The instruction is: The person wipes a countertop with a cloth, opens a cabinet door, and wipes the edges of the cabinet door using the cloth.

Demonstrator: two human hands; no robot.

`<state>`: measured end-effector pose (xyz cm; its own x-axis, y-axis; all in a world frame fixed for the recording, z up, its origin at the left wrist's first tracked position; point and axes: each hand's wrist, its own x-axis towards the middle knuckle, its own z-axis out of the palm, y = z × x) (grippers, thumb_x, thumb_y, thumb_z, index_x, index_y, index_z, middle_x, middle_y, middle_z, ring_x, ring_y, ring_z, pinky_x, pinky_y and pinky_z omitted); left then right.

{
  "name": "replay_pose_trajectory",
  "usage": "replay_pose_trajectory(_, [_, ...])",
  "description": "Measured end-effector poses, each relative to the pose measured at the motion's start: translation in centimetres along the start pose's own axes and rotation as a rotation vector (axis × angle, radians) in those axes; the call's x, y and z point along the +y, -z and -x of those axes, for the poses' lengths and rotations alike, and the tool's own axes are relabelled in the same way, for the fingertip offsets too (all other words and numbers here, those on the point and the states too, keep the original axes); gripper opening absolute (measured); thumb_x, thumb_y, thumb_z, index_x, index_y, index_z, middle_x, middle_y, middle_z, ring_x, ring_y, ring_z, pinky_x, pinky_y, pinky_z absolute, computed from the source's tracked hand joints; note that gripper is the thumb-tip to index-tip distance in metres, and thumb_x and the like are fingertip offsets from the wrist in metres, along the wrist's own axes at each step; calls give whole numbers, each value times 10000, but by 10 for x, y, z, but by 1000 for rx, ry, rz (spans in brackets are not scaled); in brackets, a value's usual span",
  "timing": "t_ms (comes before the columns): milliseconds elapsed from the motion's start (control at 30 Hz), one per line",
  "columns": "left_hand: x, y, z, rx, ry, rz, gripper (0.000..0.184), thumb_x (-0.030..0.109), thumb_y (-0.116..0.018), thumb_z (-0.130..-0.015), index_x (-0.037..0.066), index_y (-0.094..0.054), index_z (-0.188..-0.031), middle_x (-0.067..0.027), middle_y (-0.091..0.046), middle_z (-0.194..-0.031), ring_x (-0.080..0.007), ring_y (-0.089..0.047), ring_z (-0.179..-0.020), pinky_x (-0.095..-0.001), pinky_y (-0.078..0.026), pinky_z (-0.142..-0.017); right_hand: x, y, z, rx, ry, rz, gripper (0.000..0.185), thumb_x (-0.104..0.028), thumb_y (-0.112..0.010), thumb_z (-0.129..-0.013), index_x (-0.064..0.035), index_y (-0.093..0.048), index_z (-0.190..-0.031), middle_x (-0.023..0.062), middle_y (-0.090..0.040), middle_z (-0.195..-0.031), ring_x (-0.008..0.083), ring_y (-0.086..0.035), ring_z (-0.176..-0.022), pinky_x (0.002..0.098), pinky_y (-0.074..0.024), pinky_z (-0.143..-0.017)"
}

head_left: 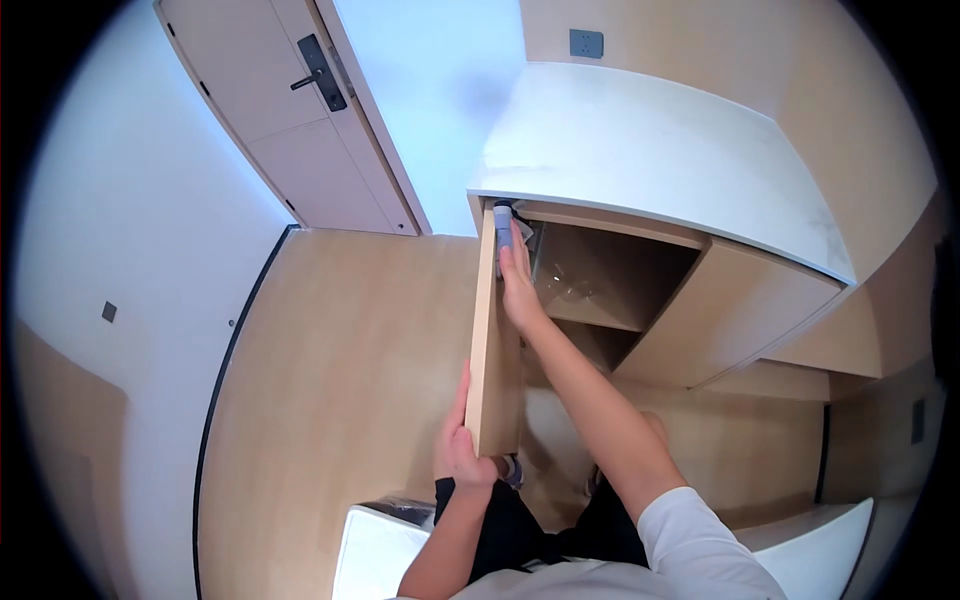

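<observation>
A wooden cabinet door (483, 340) stands swung out from the cabinet, its narrow edge facing up. My left hand (463, 452) grips the end of it nearest to me, with some fingers hidden behind the panel. At the hinge end, my right hand (517, 280) is closed around a grey cylindrical tool (503, 226) with a dark end. The tool is upright against the inner side of the door, close under the countertop; its lower part is hidden by the hand. Beside it, a small light-coloured item inside the cabinet is too obscured to name.
The white countertop (640, 140) overhangs the cabinet. Clear, glassy items (572, 285) rest on an inner shelf (590, 308). A second cabinet door (735, 310) is closed at right. White furniture edges (375, 550) flank my legs, and a room door (290, 110) is at upper left.
</observation>
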<state>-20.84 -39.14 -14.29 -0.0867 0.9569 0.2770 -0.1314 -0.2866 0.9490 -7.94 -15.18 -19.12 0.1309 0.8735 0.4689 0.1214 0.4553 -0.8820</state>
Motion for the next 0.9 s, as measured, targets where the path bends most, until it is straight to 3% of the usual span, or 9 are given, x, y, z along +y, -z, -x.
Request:
replay_pose_trajectory(300, [-7,-7,-6,-1,-209,-22,683,297,-384,-1002,-61,-436,-1582,-203,-468,-1624,-302,-410,-1530,-407,-299,-1264,-40,-1,159,-82,-202,-73,714,-466,-331,-1150,-35,-161,-1693,144,-147,-1765,315,-113,-1630,404,-74,-1315])
replay_pose_trajectory(400, [3,0,-5,-104,-147,93,691,300,-388,-1008,-46,-397,-1607,-179,-439,-1647,-287,-390,-1541,-402,-293,-1265,-74,-6,196,-43,-313,-601,647,-373,-324,-1169,-128,-90,-1721,79,-195,-1736,239,-177,-1609,389,-142,-1310])
replay_pose_trajectory(467, [13,-1,-4,-149,-75,155,716,346,-399,-1031,-21,-336,-1643,-147,-393,-1677,-265,-358,-1554,-397,-276,-1269,-73,3,222,-127,-308,-778,631,-318,-353,-1161,-109,-125,-1711,83,-179,-1752,246,-173,-1617,390,-158,-1307])
replay_pose_trajectory(633, [12,-2,-2,-230,135,423,707,476,-350,-1117,45,-292,-1675,-114,-359,-1696,-232,-360,-1542,-377,-282,-1259,-136,21,273,-158,-184,-392,599,-240,-470,-1123,-61,-288,-1665,123,-204,-1754,273,-172,-1625,411,-170,-1303])
replay_pose_trajectory(700, [12,-5,-3,-271,67,416,728,538,-319,-1136,78,-241,-1695,-110,-359,-1693,-226,-384,-1520,-368,-318,-1240,-149,26,288,-123,-160,-327,587,-209,-517,-1108,-42,-353,-1646,138,-213,-1755,284,-172,-1628,420,-174,-1302])
replay_pose_trajectory(733, [11,-7,-1,-282,75,459,745,553,-324,-1133,79,-223,-1699,-109,-354,-1695,-227,-386,-1519,-367,-325,-1237,-154,26,295,-50,-168,-348,621,-113,-657,-1025,-16,-428,-1595,146,-286,-1707,305,-291,-1576,426,-246,-1278])
replay_pose_trajectory(833, [8,-7,5,-350,178,579,774,580,-326,-1125,122,-138,-1719,-94,-332,-1704,-224,-409,-1503,-369,-360,-1221,-172,33,293,-5,-71,-205,647,-96,-755,-952,-17,-493,-1538,156,-372,-1609,328,-397,-1489,432,-317,-1239])
replay_pose_trajectory(867, [8,-7,7,-380,229,652,764,573,-325,-1127,134,-130,-1722,-91,-329,-1706,-224,-417,-1498,-369,-365,-1218,-168,35,286,45,-4,-129,712,-87,-851,-842,-35,-543,-1482,159,-408,-1534,351,-445,-1418,435,-382,-1187])
replay_pose_trajectory(900, [11,-9,8,-413,271,723,755,566,-325,-1129,147,-121,-1724,-87,-325,-1708,-224,-424,-1493,-368,-370,-1215,-161,39,277,69,58,-66,733,-89,-866,-814,-43,-551,-1474,160,-408,-1531,356,-451,-1405,438,-393,-1176])
